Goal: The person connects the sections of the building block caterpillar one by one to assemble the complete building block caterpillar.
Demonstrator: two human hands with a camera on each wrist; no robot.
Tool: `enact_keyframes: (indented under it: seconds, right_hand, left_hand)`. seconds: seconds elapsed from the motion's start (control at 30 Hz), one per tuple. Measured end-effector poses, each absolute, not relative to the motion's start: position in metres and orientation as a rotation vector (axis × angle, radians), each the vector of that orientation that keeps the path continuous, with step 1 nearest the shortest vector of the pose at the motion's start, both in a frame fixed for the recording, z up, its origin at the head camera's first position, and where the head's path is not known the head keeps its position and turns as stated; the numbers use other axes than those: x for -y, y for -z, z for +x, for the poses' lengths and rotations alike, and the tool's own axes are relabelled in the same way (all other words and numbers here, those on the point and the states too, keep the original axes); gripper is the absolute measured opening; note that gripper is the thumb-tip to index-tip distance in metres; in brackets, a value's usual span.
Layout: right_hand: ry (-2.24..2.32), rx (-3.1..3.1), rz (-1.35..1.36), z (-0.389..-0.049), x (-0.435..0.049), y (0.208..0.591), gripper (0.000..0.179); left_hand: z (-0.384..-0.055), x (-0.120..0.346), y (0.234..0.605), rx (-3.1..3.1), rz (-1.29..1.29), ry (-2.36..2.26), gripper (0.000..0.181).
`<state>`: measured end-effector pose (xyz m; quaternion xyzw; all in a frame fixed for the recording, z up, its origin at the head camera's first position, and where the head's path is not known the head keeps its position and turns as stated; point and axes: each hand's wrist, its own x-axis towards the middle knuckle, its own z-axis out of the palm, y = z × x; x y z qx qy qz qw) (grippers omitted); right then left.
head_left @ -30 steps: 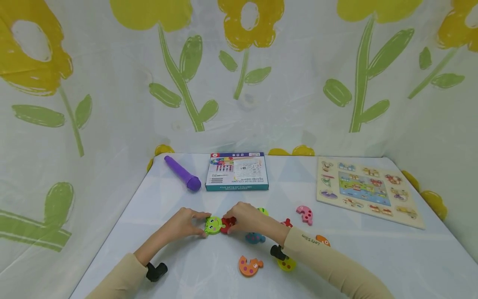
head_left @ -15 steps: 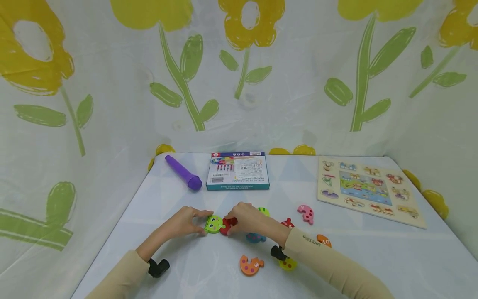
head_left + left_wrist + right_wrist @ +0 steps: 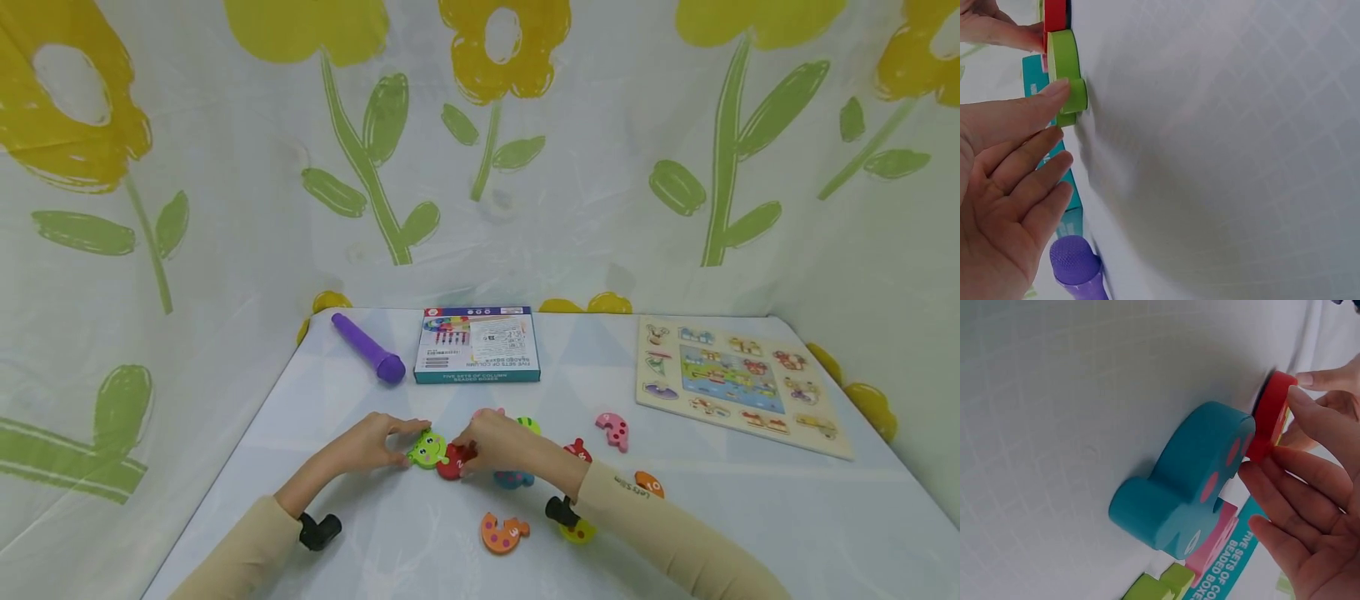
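Note:
My left hand (image 3: 371, 443) pinches a light-green smiling caterpillar-head puzzle piece (image 3: 428, 450) between thumb and fingers. In the left wrist view the thumb presses the side of that green head (image 3: 1065, 56), while the other fingers are spread. A red puzzle piece (image 3: 452, 462) touches the head on its right, and my right hand (image 3: 498, 442) holds it by its edge. Seen from the right wrist, thumb and fingertips grip the red piece (image 3: 1272, 409); a blue piece with pink dots (image 3: 1197, 456) lies close beside. The right hand partly covers the red piece.
Orange (image 3: 502, 533), pink (image 3: 615, 431) and yellow (image 3: 577, 531) pieces lie loose around the right arm, with several others. Farther back are a purple toy microphone (image 3: 367, 348), a flat boxed set (image 3: 477, 346) and a wooden picture puzzle board (image 3: 738, 383).
The joined green and red pieces have turned slightly, the red end swinging nearer to me. More of the red piece shows beside my right hand. Both hands keep their hold.

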<state>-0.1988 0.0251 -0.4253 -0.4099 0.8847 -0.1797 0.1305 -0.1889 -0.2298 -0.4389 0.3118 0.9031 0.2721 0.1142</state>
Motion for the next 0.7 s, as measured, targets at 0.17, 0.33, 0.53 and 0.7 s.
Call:
enact_keyframes:
  seconds: [0.17, 0.33, 0.53, 0.7]
  right_hand:
    - [0.542, -2.558, -1.138, -0.196, -0.029, 0.421, 0.037]
    - [0.581, -2.566, -1.104, -0.190, -0.041, 0.416, 0.036]
    - [0.640, -2.559, -1.137, -0.180, -0.059, 0.413, 0.040]
    - [0.665, -2.551, -1.177, -0.169, -0.068, 0.415, 0.042]
  left_hand:
    - [-0.189, 0.229, 0.438, -2.635, 0.867, -0.784, 0.058]
    - [-0.186, 0.228, 0.439, -2.642, 0.818, -0.768, 0.062]
    - [-0.183, 0.223, 0.440, -2.644, 0.795, -0.783, 0.067]
    - [-0.183, 0.217, 0.443, -2.628, 0.772, -0.839, 0.072]
